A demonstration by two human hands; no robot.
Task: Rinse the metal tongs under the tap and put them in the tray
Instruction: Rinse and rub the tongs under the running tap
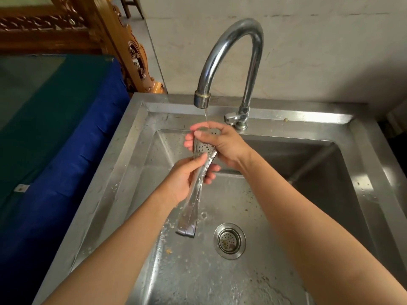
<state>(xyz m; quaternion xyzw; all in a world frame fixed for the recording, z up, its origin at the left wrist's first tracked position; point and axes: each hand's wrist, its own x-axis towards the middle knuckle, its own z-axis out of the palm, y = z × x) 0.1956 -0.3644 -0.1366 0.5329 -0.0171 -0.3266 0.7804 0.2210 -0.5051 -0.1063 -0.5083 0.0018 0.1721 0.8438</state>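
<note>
The square stainless-steel sink (363, 190) holds a wet, speckled basin floor with a round perforated metal drain strainer (229, 241) set near its middle; a few small brownish scraps lie in the strainer and one more sits on the basin floor to its left. Held above the basin are the shiny metal tongs (196, 194), long and flat-armed, with perforated spoon-shaped ends pointing to the far side and the joined hinge end hanging near, just left of the strainer. The two arms of the tongs lie pressed together. The left hand (185, 179) is wrapped around the middle of the tongs, thumb lying on top and fingers curled beneath, clamped firmly on the metal. The right hand (222, 144) cups the perforated far ends, fingers folded over them and closed against the metal. A thin stream of water (206, 115) falls from the spout of the curved chrome gooseneck tap (233, 51) straight onto the right hand's fingers and the tong ends. The tap rises from the far rim of the sink, with a small lever at its base. To the left of the sink lies a smooth blue and green cloth-covered surface (66, 128), and beyond it stands carved brown wooden furniture (132, 51) against a pale wall.
</note>
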